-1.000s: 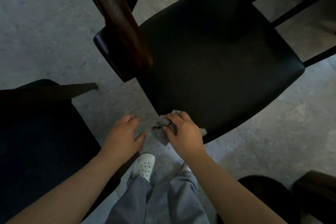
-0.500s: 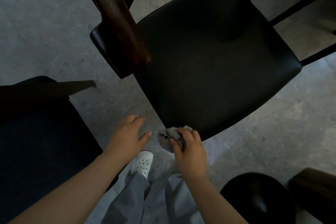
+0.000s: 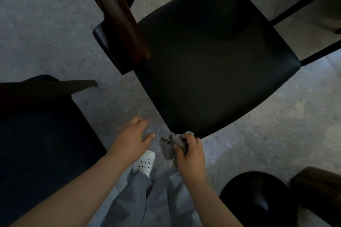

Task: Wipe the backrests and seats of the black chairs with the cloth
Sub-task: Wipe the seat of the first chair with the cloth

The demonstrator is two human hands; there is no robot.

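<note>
We hold one small crumpled grey cloth [image 3: 170,146] bunched in our right hand [image 3: 191,155], fingers curled round it, at the near corner of the padded black chair seat [image 3: 212,61], at six o'clock. It looks light, soft and floppy, so we judge a wadded fistful grips best. Our left hand [image 3: 132,137] hovers beside it, fingers loose, holding nothing. We count two chairs, with the second black chair [image 3: 36,134] at nine o'clock, plus one round black seat [image 3: 258,201] at five.

One wide-angle camera, worn on the head, faces steeply down at the floor [image 3: 46,24]. The seat [image 3: 212,64] lies close, from centre toward 1 o'clock; a shoe [image 3: 144,162] sits near 6 o'clock; possibly a second seat [image 3: 36,143] darkens 9 o'clock.
</note>
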